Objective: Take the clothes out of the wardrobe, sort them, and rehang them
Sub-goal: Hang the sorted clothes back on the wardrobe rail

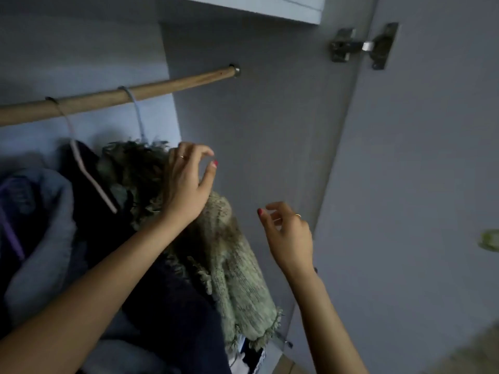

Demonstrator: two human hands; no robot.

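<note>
- left hand (186, 182) raised inside the wardrobe (270, 125), forearm coming up from lower left; heel of the hand rests against the green knit garment (229, 265); fingers loosely curved, thumb and forefinger apart in a narrow gap, nothing held; ring on one finger, red nail polish
- right hand (290, 238) up in the air to the right of the garment, clear of it; fingers loosely curled, thumb pointing left, holding nothing; ring and red nail visible; forearm rises from bottom right
- two hands; two hangers on the rod (116, 95): pink hanger (89, 174) and white hanger (136, 114); one wooden rod, its right end fixed to the side wall by a metal socket; one metal hinge (361, 45) at the door (418, 157); one shelf (259, 6) above
- green knit garment: pale green, chunky knit, fringed edges, shaggy darker top near the white hanger; hangs rightmost on the rod, draping down and to the right, near the side wall
- left of it: dark garment (89, 211) on the pink hanger; further left a grey-blue garment (46, 225); a purple item (10, 233) at the far left edge, too dim to identify
- dark navy cloth (175, 306) lies below the left forearm
</note>
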